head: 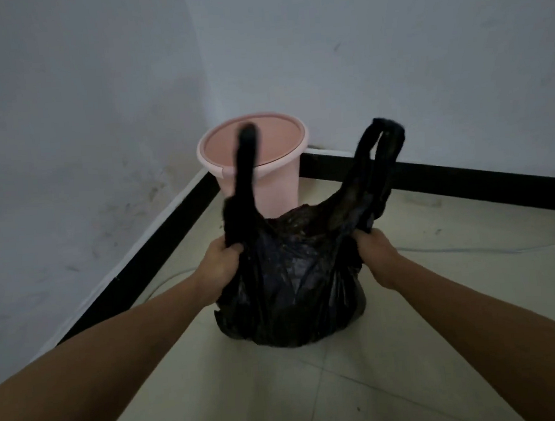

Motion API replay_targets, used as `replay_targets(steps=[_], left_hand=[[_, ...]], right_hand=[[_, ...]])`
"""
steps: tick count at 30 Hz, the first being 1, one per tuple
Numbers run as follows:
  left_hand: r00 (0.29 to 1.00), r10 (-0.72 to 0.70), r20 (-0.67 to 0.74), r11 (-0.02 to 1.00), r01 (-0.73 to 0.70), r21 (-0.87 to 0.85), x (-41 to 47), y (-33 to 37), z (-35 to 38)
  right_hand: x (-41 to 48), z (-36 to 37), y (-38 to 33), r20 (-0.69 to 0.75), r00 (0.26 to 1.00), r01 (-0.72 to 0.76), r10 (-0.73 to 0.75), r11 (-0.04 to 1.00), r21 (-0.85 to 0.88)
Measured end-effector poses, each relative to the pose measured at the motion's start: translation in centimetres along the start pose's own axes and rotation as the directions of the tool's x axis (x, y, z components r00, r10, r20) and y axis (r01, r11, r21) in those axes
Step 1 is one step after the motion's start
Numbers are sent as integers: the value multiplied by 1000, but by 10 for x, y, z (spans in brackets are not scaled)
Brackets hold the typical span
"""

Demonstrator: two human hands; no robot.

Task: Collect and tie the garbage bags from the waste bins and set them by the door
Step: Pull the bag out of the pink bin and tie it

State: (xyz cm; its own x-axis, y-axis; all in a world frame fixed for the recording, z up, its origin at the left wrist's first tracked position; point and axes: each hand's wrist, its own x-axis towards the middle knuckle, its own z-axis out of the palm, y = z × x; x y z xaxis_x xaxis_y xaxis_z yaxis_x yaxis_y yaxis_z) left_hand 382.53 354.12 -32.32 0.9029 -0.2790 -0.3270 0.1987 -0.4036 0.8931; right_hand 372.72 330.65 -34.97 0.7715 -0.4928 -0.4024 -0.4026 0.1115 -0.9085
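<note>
Crumpled black plastic garbage bag (291, 285) sits on pale tiled floor (395, 366), just in front of round pink plastic bin (260, 175) in the corner. Left hand (220, 260) and right hand (376, 252) each fisted on the bag's top; handle loops stand up.

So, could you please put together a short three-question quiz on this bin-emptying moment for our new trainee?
1. True or false: the black garbage bag is already knotted shut.
2. Where does the bag sit?
A. inside the pink bin
B. on the tiled floor in front of the bin
C. on a shelf
3. Fill in: the left hand and the right hand each grip the bag just below one of its two ____.

Key:
1. False: both handle loops stand up, apart and untied.
2. B
3. handles: the left handle and the right handle.
</note>
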Motion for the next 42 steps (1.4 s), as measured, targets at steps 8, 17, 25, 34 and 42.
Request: replay_targets(steps=[8, 17, 25, 34, 42], left_hand=[[942, -51, 331, 919, 174, -355, -4, 18, 5], [998, 43, 34, 992, -47, 117, -3, 11, 18], [963, 23, 270, 990, 16, -141, 1, 10, 29], [934, 23, 356, 892, -180, 414, -2, 1, 35], [920, 57, 387, 965, -151, 216, -7, -8, 43]], right_hand=[[-4, 2, 3, -27, 986, -150, 164, 947, 283], [0, -6, -5, 87, 992, -95, 95, 995, -1], [16, -5, -38, 3, 999, -51, 51, 984, 170], [23, -10, -57, 231, 971, -124, 54, 946, 301], [15, 7, -56, 534, 844, -83, -42, 975, 207]])
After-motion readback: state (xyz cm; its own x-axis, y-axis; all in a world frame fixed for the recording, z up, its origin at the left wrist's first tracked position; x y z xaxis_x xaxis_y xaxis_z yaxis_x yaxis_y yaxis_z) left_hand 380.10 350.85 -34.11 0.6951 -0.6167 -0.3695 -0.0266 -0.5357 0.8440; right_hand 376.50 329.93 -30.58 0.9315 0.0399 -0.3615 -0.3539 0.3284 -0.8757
